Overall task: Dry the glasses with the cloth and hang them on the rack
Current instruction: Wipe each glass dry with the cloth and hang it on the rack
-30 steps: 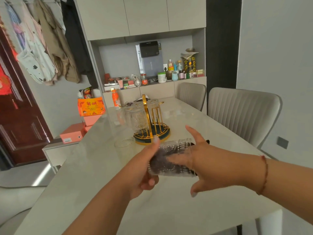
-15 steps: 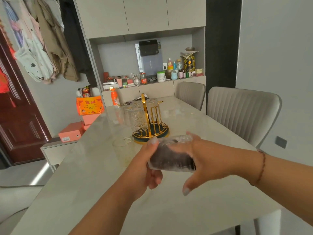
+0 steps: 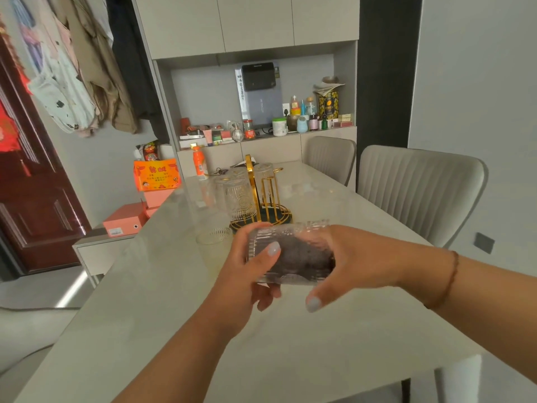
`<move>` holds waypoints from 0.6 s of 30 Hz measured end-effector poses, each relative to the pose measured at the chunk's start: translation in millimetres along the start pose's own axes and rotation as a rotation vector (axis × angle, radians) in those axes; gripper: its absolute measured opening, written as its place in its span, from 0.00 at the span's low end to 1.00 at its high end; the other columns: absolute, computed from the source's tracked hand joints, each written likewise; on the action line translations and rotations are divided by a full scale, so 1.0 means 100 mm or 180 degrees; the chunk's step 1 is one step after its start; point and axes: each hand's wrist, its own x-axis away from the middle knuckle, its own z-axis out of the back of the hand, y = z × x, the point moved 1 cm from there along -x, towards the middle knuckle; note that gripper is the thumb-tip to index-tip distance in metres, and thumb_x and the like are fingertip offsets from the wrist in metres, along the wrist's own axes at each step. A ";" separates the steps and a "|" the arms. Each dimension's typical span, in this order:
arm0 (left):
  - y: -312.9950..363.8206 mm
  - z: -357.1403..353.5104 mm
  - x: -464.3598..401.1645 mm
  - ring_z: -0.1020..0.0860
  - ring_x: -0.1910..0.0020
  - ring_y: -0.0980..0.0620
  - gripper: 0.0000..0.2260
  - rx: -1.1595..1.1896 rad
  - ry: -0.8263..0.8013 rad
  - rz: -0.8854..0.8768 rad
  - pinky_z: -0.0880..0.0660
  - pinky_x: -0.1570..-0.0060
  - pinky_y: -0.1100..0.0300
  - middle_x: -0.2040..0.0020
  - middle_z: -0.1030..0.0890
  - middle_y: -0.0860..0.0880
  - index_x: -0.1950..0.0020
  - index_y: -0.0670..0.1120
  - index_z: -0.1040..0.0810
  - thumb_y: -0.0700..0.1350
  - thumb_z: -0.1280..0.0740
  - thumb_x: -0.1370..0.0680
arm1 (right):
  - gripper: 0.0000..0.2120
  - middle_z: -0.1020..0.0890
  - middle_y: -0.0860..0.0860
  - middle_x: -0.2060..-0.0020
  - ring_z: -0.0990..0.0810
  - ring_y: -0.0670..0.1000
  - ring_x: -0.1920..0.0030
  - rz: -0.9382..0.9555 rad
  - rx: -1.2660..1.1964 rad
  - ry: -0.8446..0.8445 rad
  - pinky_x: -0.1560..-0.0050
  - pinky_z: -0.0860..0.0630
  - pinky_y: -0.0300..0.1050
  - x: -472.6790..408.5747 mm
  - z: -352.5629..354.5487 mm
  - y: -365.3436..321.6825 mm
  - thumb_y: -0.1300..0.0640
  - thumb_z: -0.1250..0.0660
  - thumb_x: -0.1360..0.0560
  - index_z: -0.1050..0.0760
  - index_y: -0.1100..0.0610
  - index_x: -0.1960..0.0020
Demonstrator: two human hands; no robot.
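A ribbed clear glass (image 3: 290,228) lies on its side above the table, held between both hands. My left hand (image 3: 247,274) grips its closed end, thumb across the side. My right hand (image 3: 357,257) covers the open end, its fingers inside with a dark cloth (image 3: 302,255) stuffed into the glass. Behind stands a gold wire rack (image 3: 263,196) on a round dark base, with upside-down glasses (image 3: 239,196) hanging on it. Another glass (image 3: 215,237) stands upright on the table left of the rack.
The pale table (image 3: 162,301) runs away from me. Two grey chairs (image 3: 418,187) stand on its right side. An orange bottle (image 3: 199,164) is at the far end, orange boxes (image 3: 157,175) on a low unit to the left, and a cluttered shelf behind.
My right hand has closed more tightly over the glass mouth and turned, its thumb now lower. The glass has risen a little and rotated between the hands.
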 end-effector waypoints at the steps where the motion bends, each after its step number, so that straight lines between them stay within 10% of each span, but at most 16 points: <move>1: 0.01 0.02 -0.01 0.29 0.77 0.52 0.25 0.0133 -0.0038 0.0231 0.40 0.77 0.67 0.66 0.20 0.50 0.43 0.51 0.26 0.65 0.31 0.32 | 0.37 0.21 0.42 0.40 0.24 0.43 0.37 -0.0028 0.0912 0.0050 0.27 0.39 0.49 0.01 0.01 0.00 0.51 0.21 0.36 0.33 0.43 0.31; 3: 0.04 0.03 0.00 0.33 0.79 0.54 0.24 0.0344 -0.0103 0.0731 0.44 0.77 0.67 0.70 0.22 0.50 0.49 0.48 0.22 0.67 0.36 0.31 | 0.46 0.25 0.40 0.34 0.28 0.42 0.33 0.0151 0.3065 0.0251 0.26 0.66 0.55 0.02 -0.02 0.04 0.39 0.24 0.38 0.43 0.40 0.26; 6: 0.01 -0.03 0.01 0.37 0.82 0.56 0.23 0.0608 0.0016 0.0775 0.45 0.81 0.70 0.71 0.23 0.50 0.52 0.46 0.25 0.63 0.33 0.34 | 0.47 0.18 0.41 0.45 0.24 0.38 0.42 0.0716 0.4122 0.0589 0.30 0.60 0.61 0.03 -0.13 0.09 0.33 0.24 0.46 0.34 0.42 0.30; 10: -0.01 -0.07 0.02 0.37 0.83 0.56 0.18 0.0594 0.0237 0.0042 0.42 0.82 0.70 0.65 0.21 0.45 0.51 0.48 0.25 0.59 0.28 0.30 | 0.44 0.28 0.42 0.32 0.35 0.41 0.29 0.0328 0.1453 0.0068 0.24 0.56 0.51 -0.03 -0.09 -0.04 0.46 0.21 0.39 0.38 0.44 0.28; 14: 0.02 -0.03 0.07 0.33 0.77 0.54 0.17 0.0026 0.0077 -0.0448 0.37 0.79 0.65 0.58 0.19 0.46 0.47 0.56 0.24 0.58 0.29 0.34 | 0.40 0.27 0.63 0.34 0.29 0.63 0.33 -0.0013 -0.1404 -0.0193 0.30 0.38 0.67 -0.02 -0.08 -0.02 0.60 0.22 0.40 0.33 0.57 0.30; 18: 0.08 0.06 0.07 0.26 0.72 0.49 0.28 -0.0133 -0.0372 0.0033 0.32 0.78 0.62 0.55 0.17 0.45 0.39 0.56 0.24 0.61 0.26 0.36 | 0.31 0.21 0.61 0.40 0.22 0.56 0.39 0.0086 -0.1007 -0.0113 0.39 0.26 0.46 0.02 -0.11 -0.05 0.66 0.25 0.34 0.29 0.57 0.33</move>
